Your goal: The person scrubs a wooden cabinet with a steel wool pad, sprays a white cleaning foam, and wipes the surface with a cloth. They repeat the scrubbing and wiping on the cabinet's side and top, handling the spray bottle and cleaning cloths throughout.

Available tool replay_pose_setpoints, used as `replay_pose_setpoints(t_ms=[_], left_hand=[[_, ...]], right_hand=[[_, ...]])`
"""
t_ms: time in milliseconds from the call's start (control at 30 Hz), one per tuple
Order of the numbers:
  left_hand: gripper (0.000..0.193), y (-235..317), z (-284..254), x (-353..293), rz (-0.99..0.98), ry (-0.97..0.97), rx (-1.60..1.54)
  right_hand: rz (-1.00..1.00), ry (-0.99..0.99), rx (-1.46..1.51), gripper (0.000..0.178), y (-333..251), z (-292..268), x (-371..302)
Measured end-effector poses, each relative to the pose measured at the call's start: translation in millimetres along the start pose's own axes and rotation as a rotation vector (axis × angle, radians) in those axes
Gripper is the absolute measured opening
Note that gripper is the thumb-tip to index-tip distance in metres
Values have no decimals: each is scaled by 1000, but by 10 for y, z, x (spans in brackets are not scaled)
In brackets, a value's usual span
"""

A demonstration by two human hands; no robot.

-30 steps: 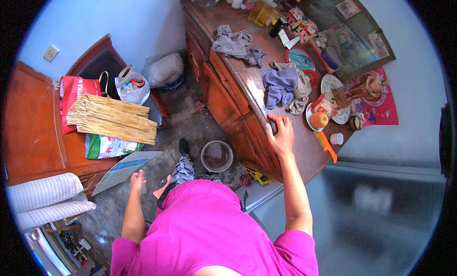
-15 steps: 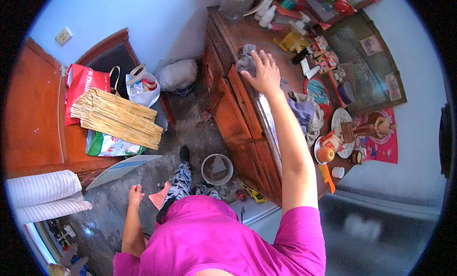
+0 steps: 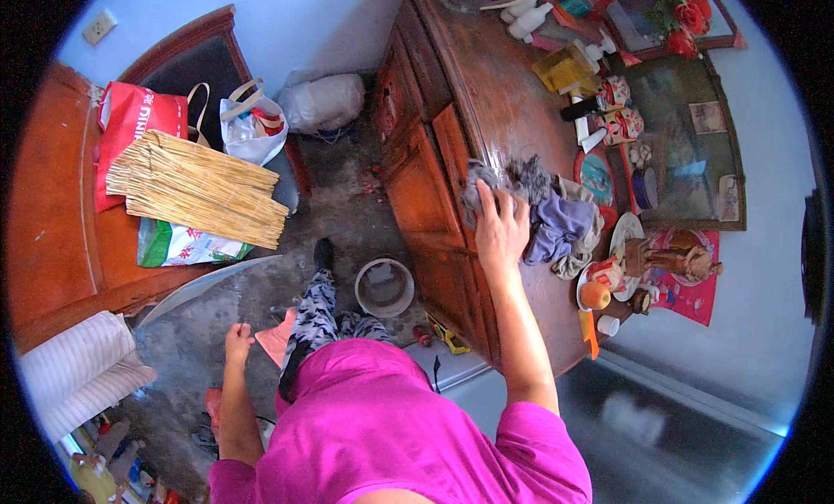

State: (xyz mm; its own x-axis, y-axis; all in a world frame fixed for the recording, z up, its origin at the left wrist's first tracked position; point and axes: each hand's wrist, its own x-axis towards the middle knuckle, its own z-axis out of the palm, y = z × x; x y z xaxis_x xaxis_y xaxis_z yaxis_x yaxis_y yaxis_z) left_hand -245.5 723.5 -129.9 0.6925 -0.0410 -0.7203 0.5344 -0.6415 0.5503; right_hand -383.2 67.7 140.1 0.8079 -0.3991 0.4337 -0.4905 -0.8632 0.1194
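My right hand (image 3: pixel 501 230) bends its fingers over a crumpled grey rag (image 3: pixel 477 181), near the front edge of a brown wooden cabinet (image 3: pixel 434 78). The cabinet top shines just beyond the rag. Close to its right lie a dark grey cloth (image 3: pixel 530 177) and a bluish-purple cloth (image 3: pixel 560 224), with a beige-grey cloth (image 3: pixel 584 259) bunched around them. Low over the floor on the left, my left hand (image 3: pixel 239 341) hangs with its fingers curled in and nothing visible in it.
A bucket (image 3: pixel 384 288) stands on the floor by the cabinet. Bottles (image 3: pixel 530 22), a framed picture (image 3: pixel 686 139), a figurine (image 3: pixel 682 261) and an apple (image 3: pixel 595 295) crowd the cabinet's back and right end. On the left, bags (image 3: pixel 143 126) and a slatted bamboo bundle (image 3: pixel 195 187) rest on furniture.
My right hand has drawn back toward me along the cabinet edge, and the grey rag has come with it. Its spread fingers have bent over the rag. My left hand stays low.
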Motion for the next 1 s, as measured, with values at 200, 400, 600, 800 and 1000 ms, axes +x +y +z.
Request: replay_pose_setpoints(t_ms=[200,400,600,800,1000], left_hand=[[27,531,134,-6,26,-54,71],[24,639,-3,135,80,-179,65],[28,786,-159,109,12,-153,151],[33,593,-266,-293,-107,-37,-237],[78,451,-671,-887,-95,242,-960]], right_hand=[[58,112,25,55,-84,423,797],[215,91,-44,40,-233,647,962],[245,90,32,46,-201,45,-308],[285,-85,169,59,-88,-767,-1362],[332,45,-33,38,625,-1067,-2362]])
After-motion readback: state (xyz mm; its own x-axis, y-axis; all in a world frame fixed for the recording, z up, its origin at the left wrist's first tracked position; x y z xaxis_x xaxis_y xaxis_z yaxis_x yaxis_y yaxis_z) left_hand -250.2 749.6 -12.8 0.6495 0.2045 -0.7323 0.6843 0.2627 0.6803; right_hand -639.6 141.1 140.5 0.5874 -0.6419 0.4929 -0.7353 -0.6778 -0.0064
